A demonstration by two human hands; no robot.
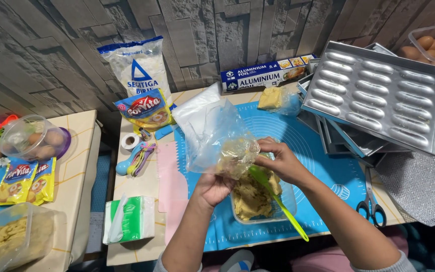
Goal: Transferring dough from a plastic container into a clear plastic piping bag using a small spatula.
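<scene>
green spatula (pixel 278 201) slants, handle toward lower right, blade up-left.

Both forearms reach fwd, bare; left hand (pixel 212 187) cupped w/ fingers curled up, right hand (pixel 280 162) in a closed pinch grip, wrist bent inward.

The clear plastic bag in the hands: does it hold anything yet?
Partly filled: pale dough sits in the clear plastic bag, gripped by the left hand; the right hand holds a green spatula.
</scene>
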